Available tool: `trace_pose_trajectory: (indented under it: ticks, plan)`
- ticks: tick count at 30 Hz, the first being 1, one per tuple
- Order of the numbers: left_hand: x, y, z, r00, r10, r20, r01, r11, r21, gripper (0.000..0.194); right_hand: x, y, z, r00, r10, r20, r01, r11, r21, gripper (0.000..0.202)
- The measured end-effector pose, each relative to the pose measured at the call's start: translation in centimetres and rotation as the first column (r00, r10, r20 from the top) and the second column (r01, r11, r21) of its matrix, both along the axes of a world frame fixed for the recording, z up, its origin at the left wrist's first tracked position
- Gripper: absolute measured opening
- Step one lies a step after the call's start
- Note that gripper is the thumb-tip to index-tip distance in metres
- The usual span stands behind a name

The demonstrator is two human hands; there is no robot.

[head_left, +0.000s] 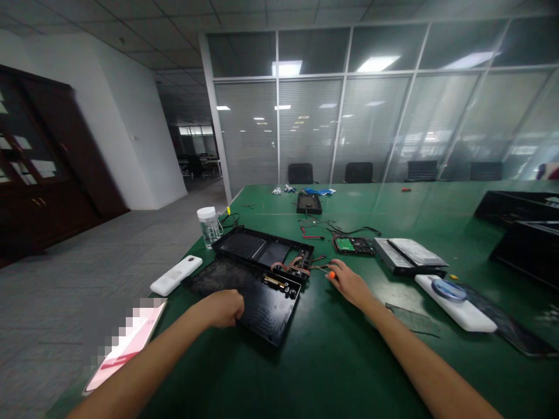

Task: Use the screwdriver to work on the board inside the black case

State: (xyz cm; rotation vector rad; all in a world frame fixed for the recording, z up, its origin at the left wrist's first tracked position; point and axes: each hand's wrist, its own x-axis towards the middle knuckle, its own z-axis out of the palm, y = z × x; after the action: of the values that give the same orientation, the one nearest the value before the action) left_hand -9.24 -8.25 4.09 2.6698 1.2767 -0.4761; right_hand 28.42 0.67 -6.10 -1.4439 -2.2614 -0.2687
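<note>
My left hand (225, 308) is closed at the near edge of a glossy black panel (266, 317), its fingertips partly hidden. This panel is the near half of an opened black case and carries a brass-coloured part and small round fittings at its right end. Behind it lies the other half, a black tray (247, 244), with ribbon cables (290, 266) and wiring at its right side. My right hand (347, 282) is closed around a screwdriver (332, 274) with an orange handle. Its thin shaft points left toward the wires.
A clear bottle (209, 228) with a white lid stands at the left edge, near a white device (177, 275) and a pink-screened phone (131, 349). Rightward lie a green circuit board (349, 244), a silver-grey drive (410, 256) and another white device (458, 305). Black casings (528, 250) sit far right.
</note>
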Motion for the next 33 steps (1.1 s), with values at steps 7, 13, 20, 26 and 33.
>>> trace_pose_trajectory:
  ticks: [7, 13, 20, 26, 33]
  plan:
    - [6.1, 4.3, -0.8, 0.936, -0.199, 0.291, 0.18, 0.979, 0.094, 0.024, -1.3, -0.8, 0.2, 0.967, -0.077, -0.242, 0.057, 0.994, -0.09, 0.035]
    - [7.9, 6.2, -4.4, 0.894, -0.333, 0.298, 0.24, 0.921, 0.307, 0.015, -1.5, -1.0, 0.7, 0.942, -0.176, -0.285, 0.14, 0.98, -0.144, 0.035]
    - [7.5, 6.6, -6.5, 0.913, -0.224, 0.34, 0.088, 0.923, 0.374, 0.014, -1.4, -0.7, 0.2, 0.945, -0.168, -0.28, 0.128, 0.98, -0.154, 0.034]
    - [7.9, 6.6, -7.0, 0.924, -0.083, 0.372, -0.049, 0.942, 0.333, 0.018, -1.2, -0.7, 0.1, 0.946, -0.195, -0.258, 0.15, 0.971, -0.184, 0.033]
    - [8.7, 5.9, -7.2, 0.936, 0.061, 0.346, -0.193, 0.912, 0.362, 0.019, -1.6, -0.9, 0.4, 0.958, -0.198, -0.208, 0.155, 0.967, -0.204, 0.032]
